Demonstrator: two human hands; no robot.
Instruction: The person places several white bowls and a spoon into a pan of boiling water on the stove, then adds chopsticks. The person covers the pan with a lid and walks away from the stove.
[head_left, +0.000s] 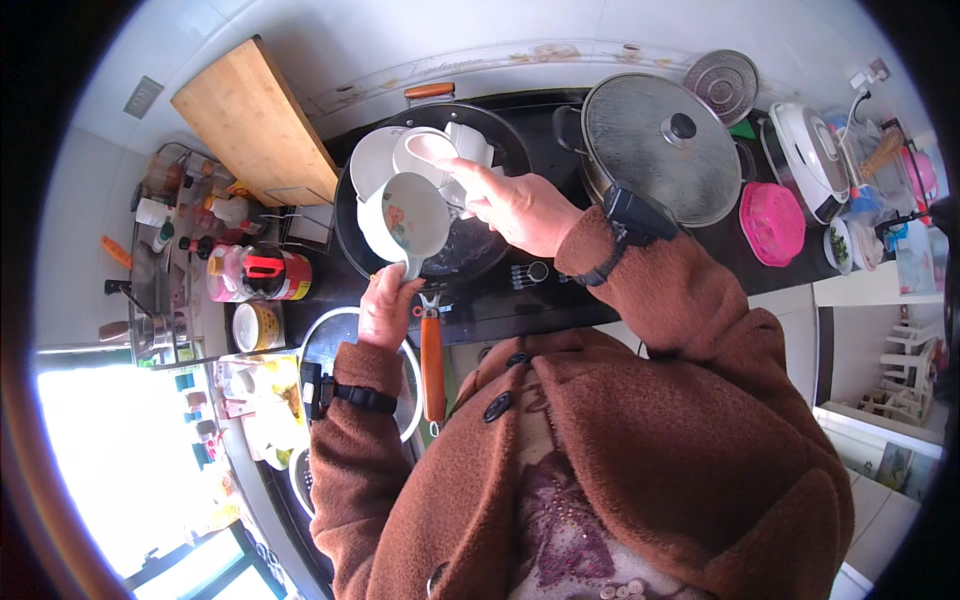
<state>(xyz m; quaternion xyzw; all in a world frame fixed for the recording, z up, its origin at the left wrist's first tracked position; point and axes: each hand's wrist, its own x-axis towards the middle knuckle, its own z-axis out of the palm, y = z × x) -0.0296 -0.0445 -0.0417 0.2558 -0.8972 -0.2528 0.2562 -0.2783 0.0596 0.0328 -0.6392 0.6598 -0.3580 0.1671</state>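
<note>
My left hand (386, 306) grips the handle of a white ceramic cup or small bowl with a flower pattern (409, 217), tilted so its inside faces me. My right hand (514, 202) holds a white spoon (429, 148), its bowl pointing left above the dishes. Below both hands lies a wide black wok (480, 259) with a wooden handle (432, 367). White bowls (371, 161) and a white cup (469, 142) rest in the wok. How these dishes touch one another is partly hidden by my hands.
A large lidded steel pot (652, 142) stands to the right, beside a pink plastic basket (772, 225) and a rice cooker (810, 157). At left are a wooden cutting board (255, 120), bottles (277, 274) and a round tub (255, 328). Measuring spoons (529, 274) lie near the wok.
</note>
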